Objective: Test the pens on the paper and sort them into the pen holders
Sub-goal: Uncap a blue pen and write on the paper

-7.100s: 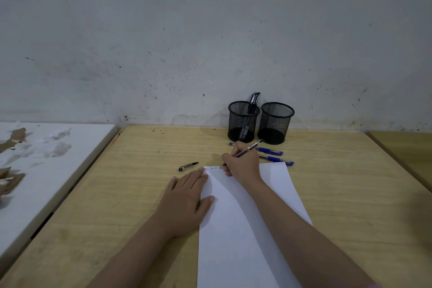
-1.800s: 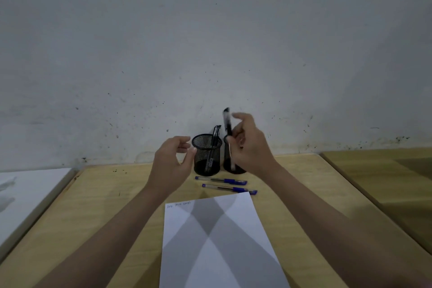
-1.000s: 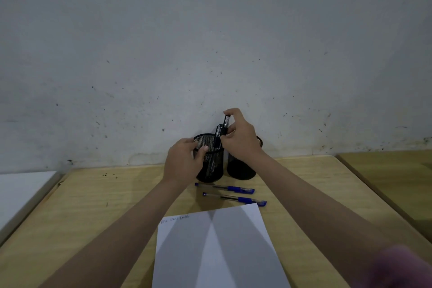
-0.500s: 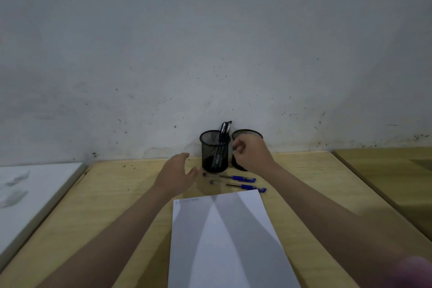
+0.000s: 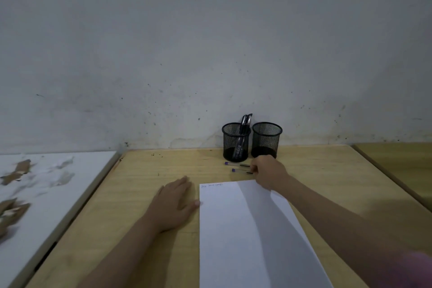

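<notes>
Head view looks down on a wooden table (image 5: 145, 177) set against a stained grey wall (image 5: 210, 42). The left hand (image 5: 174, 203) lies flat on the table with fingers straight and relaxed, holding nothing; its thumb tip touches the left edge of the sheet of white paper (image 5: 247, 236). The right hand (image 5: 268, 172) reaches past the paper's far right corner, fingers curled at the right ends of two clear pens lying side by side on the table, the nearer pen (image 5: 242, 171) and the farther pen (image 5: 237, 164); whether the fingers already pinch one of them cannot be told, since the hand hides the contact. Both pens show a purple tip at the left end. Behind them stand two black mesh pen holders, just beside each other: the left holder (image 5: 235, 144) has two dark pens (image 5: 244, 124) leaning inside, and nothing shows above the rim of the right holder (image 5: 266, 140). A short line of handwriting (image 5: 211, 185) runs along the paper's far left corner.
</notes>
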A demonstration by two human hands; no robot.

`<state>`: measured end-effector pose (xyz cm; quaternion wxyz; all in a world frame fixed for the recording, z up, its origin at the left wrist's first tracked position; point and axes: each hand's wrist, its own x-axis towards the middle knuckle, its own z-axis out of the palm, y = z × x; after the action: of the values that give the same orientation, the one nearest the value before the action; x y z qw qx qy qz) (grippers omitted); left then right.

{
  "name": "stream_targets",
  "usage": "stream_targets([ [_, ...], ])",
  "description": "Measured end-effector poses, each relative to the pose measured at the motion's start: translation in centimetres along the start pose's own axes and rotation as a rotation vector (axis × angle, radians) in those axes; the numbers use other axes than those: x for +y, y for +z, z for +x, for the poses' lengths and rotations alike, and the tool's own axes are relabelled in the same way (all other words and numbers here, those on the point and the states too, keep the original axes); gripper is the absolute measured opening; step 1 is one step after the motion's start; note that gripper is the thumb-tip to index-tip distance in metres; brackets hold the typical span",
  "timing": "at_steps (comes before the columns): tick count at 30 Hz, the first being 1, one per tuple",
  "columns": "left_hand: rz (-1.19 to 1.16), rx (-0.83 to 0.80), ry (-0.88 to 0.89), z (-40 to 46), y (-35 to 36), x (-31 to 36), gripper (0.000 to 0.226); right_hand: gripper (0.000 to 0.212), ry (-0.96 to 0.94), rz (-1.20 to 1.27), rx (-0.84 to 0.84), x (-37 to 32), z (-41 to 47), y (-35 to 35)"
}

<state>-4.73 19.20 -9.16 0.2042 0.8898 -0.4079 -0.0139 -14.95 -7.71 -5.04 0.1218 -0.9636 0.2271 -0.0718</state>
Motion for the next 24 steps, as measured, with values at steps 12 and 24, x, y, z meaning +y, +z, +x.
stream_targets([
  [12, -0.049, 0.167, 0.024, -0.5, 0.5, 0.7, 0.077, 0.035, -0.258, 0.207, 0.357, -0.7, -0.1, 0.1],
  [24, -0.411, 0.546, 0.114, -0.5, -1.0, 7.5, 0.037, 0.015, -0.017, 1.077, 0.332, -6.9, -4.1, -1.7],
])
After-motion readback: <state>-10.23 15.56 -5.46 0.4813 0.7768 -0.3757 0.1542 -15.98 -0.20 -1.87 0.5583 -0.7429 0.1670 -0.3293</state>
